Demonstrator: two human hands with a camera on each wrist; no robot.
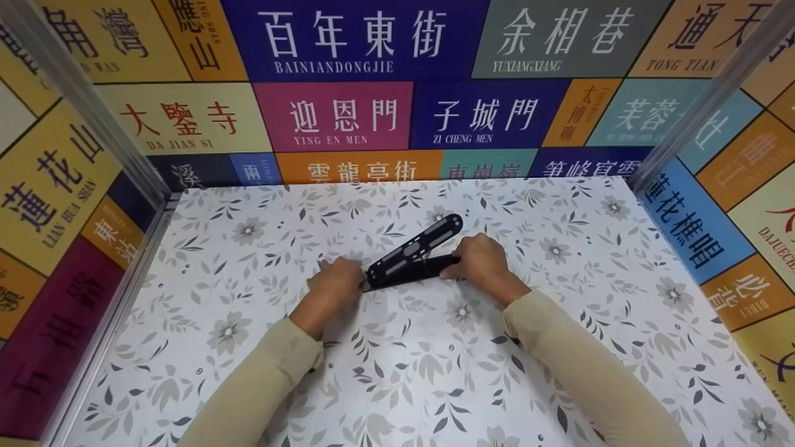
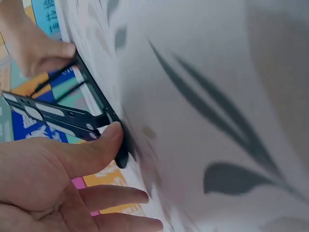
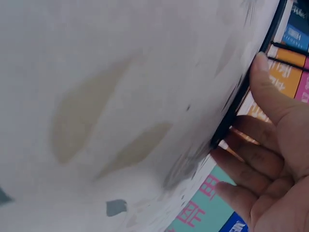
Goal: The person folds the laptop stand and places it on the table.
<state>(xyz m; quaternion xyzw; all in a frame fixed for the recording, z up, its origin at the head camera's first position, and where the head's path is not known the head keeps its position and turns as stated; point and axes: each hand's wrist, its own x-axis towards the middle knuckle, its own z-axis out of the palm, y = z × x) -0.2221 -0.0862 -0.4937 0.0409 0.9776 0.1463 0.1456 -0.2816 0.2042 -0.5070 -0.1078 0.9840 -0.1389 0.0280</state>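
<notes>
The left hand gripped the black folding stand at its eight o'clock end, index finger hidden; the right hand pinched the three o'clock end, covering its tip. It sat on the bench, well inside the nine and three o'clock edges; the six o'clock edge was cut off.

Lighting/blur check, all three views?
Head: bright, the black folding stand and central wall lettering crisp enough to read, side walls splayed like a wide-angle lens; left wrist: dimmer, cool cast, tabletop leaf print large and soft-edged; right wrist: also dim, right hand shaded, leaf print blurry; no strong glare in either wrist view.
</notes>
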